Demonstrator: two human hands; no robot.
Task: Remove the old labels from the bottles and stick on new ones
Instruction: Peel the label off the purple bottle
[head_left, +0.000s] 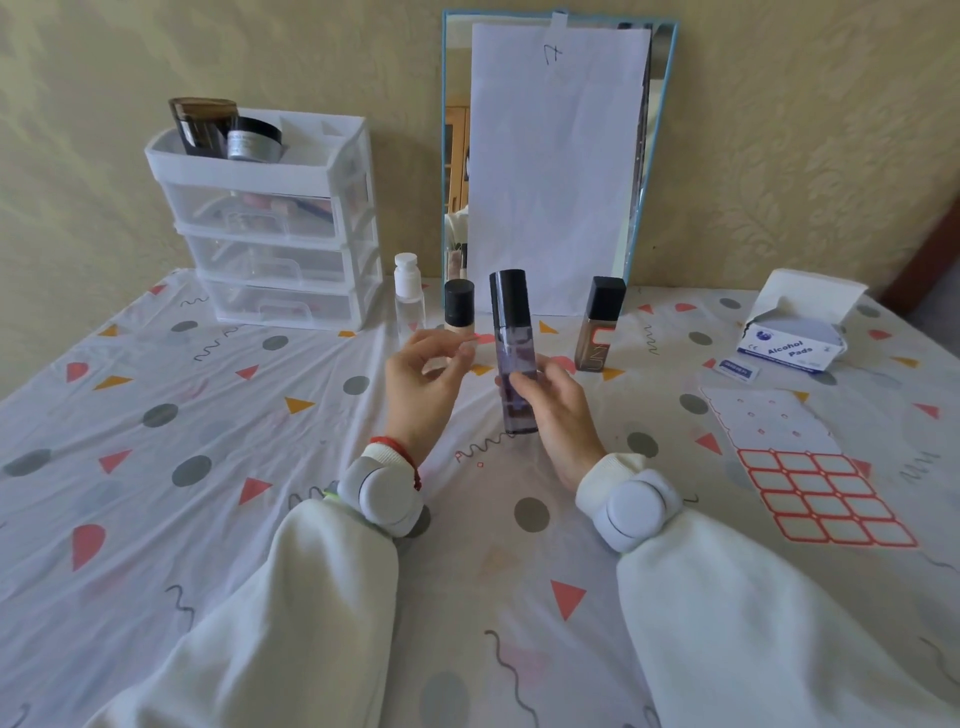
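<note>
Arms: both reach forward over the surface (156, 467), white sleeves pushed to the wrists, a round pale device strapped on each wrist.
Right hand (558, 410): raised off the surface, palm turned inward, fingers and thumb curled round the lower half of the purple bottle (511, 348), gripping it.
Purple bottle: upright with a slight tilt, black cap on top, clear body with purple liquid, held above the surface at the centre, between the two hands.
Left hand (423, 382): lifted just left of the bottle, apart from it; fingers loosely bent, thumb and forefinger tips close together. Something pale may sit at the fingertips, but I cannot tell whether it is pinching anything.
Left wrist: a red string bracelet above the cuff.
Other bottles: a small clear bottle with white cap (408, 291), a short black-capped bottle (460, 306) partly behind the left hand, and a brown square bottle (600, 325), all standing behind the hands near the mirror (665, 104).
Label sheet (810, 467): flat on the surface to the right, red-bordered labels in its near part, the far part peeled bare.
Alcohol pads box (795, 332): open, at far right, one sachet (735, 370) lying just beside it.
Drawer unit (275, 223): back left, two jars on top.
</note>
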